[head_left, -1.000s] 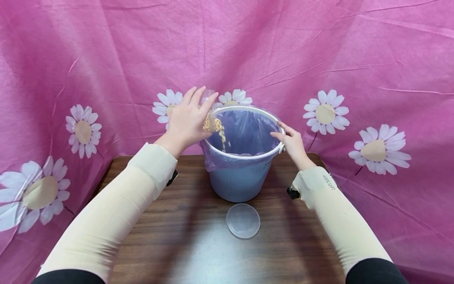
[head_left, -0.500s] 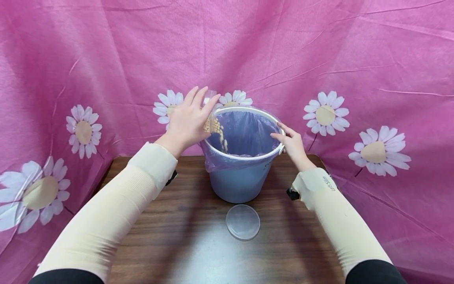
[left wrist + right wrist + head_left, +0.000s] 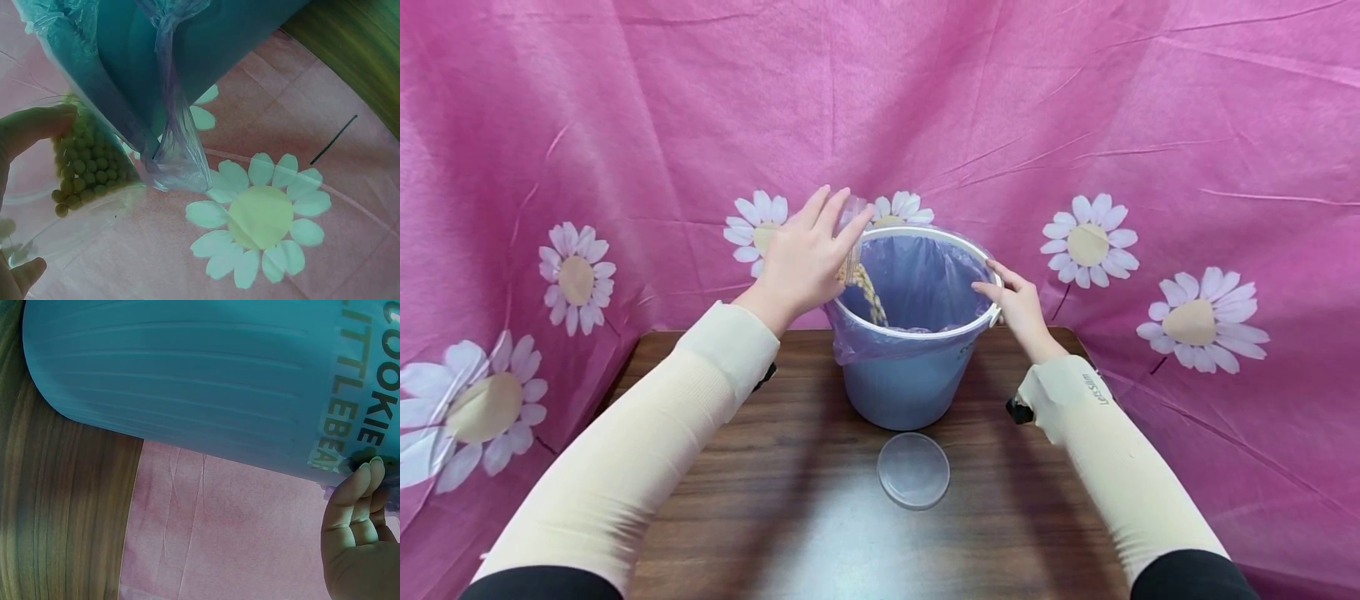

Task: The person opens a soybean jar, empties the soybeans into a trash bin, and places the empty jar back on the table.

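My left hand (image 3: 805, 258) grips a clear plastic jar (image 3: 94, 228), tipped over the left rim of a blue trash bin (image 3: 902, 387). Round yellow beans, like soybeans (image 3: 90, 165), lie inside the jar, and in the head view a stream of them (image 3: 872, 300) drops from its mouth into the bin. A thin purple bag (image 3: 917, 275) lines the bin and folds over its white rim. On the right side, my right hand (image 3: 1022, 312) holds that rim, thumb on the inside and fingers outside; the right wrist view shows curled fingers (image 3: 350, 494) against the outer wall.
A clear round lid (image 3: 913, 471) lies flat on the brown wooden table (image 3: 722, 508) in front of the bin. Behind and at both sides hangs a pink cloth (image 3: 880, 100) with printed daisies. A knotted end of the bag (image 3: 181, 156) dangles outside the rim.
My left hand and the jar have shifted slightly right over the bin, and beans have kept falling from the jar. My right hand stays in place on the rim.
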Tool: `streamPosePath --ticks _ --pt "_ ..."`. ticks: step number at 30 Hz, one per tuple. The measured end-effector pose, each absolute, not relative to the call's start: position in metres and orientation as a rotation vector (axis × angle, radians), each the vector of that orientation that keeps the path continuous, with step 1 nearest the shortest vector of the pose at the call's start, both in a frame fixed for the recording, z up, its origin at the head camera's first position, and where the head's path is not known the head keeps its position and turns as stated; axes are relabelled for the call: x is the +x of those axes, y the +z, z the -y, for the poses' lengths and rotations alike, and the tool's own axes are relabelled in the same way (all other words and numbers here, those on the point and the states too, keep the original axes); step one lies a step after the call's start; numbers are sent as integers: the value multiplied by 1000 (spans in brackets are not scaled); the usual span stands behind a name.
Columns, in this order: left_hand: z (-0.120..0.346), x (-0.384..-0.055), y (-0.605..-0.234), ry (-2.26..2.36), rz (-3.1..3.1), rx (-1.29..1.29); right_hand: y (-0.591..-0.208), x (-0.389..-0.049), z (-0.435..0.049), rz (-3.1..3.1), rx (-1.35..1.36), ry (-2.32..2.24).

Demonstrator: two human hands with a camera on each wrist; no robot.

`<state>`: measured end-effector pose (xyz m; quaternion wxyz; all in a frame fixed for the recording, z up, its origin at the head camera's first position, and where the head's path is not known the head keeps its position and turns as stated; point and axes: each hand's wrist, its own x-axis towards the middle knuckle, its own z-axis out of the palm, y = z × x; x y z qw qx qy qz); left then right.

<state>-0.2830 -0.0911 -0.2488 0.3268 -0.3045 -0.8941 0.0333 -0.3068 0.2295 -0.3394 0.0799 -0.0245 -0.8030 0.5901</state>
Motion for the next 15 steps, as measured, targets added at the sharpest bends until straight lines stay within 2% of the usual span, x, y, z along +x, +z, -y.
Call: streamPosePath --ticks 15 --pt "93 -288 -253 120 2199 -877 -340 -308 -229 2389 -96 1781"
